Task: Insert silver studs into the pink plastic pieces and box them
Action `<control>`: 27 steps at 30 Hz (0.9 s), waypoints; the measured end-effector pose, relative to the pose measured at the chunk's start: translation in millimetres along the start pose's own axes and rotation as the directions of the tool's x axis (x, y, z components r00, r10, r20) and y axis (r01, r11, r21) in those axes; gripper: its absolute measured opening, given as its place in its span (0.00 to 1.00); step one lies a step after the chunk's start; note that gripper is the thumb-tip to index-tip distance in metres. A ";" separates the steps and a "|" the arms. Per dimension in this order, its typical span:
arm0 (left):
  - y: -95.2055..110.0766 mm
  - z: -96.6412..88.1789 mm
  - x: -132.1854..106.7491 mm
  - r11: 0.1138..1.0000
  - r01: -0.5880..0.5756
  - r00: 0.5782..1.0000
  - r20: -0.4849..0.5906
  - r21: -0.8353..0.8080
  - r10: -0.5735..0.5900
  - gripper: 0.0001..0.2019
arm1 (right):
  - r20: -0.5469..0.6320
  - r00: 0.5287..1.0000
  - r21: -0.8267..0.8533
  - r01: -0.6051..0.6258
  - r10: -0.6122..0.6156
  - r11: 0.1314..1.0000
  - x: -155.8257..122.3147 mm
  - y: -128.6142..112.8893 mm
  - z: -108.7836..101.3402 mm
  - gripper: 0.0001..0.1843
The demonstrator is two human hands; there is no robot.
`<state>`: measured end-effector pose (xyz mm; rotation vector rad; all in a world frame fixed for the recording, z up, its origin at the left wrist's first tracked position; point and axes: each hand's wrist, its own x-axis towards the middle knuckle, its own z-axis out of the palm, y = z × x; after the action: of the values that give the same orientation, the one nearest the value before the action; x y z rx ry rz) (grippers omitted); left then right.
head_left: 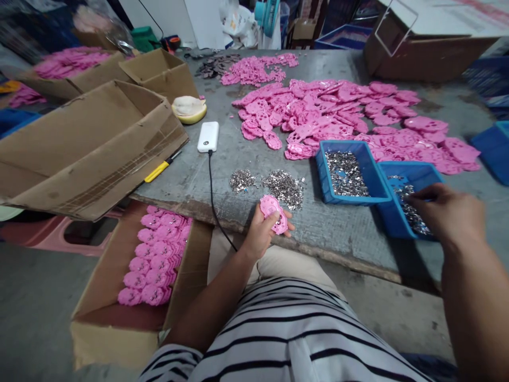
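Observation:
My left hand (260, 233) grips a pink plastic piece (273, 213) at the table's front edge, its thumb pressed on the piece's face near a small shiny part. At the right, my right hand (447, 215) reaches into a blue bin (397, 231) of small metal parts (413, 212). Its fingers are pinched together, and whatever they hold is too small to make out. Beside it stands a second blue bin (353, 200) with more metal pieces (345, 172). Two little heaps of metal parts (283, 185) lie just beyond the left hand.
Many pink pieces (318, 111) are spread over the grey table (254, 148). A white power bank (208, 137) with a black cable (214, 201), a yellow screwdriver (157, 171) and an open carton (91, 143) occupy the left. Below, a cardboard box (115, 339) holds stacked pink pieces (155, 260).

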<state>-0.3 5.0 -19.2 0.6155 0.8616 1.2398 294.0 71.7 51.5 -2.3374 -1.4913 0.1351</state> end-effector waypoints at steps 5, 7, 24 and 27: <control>-0.3 0.9 0.8 1.000 -0.007 1.000 -0.008 0.027 0.008 0.23 | -0.041 0.992 0.507 -0.085 0.123 0.858 -26.6 -32.4 -3.0 0.08; -0.4 2.2 0.6 0.999 -0.015 0.999 -0.034 0.045 0.017 0.23 | 0.000 0.985 0.638 0.132 -0.171 0.758 -42.2 -46.1 8.7 0.08; 7.1 12.6 -14.8 0.992 0.107 0.984 -0.139 -0.074 -0.116 0.27 | 0.057 0.336 0.478 0.818 -0.940 0.321 -100.1 -85.2 60.3 0.12; 8.1 11.0 -15.6 0.985 0.146 0.982 -0.107 -0.094 -0.155 0.26 | 0.027 0.355 0.499 0.805 -0.934 0.321 -103.1 -85.0 63.4 0.14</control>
<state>3.0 -7.8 -3.1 0.4064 0.9277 1.1758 158.8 27.5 10.8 -0.8867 -2.4174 0.4823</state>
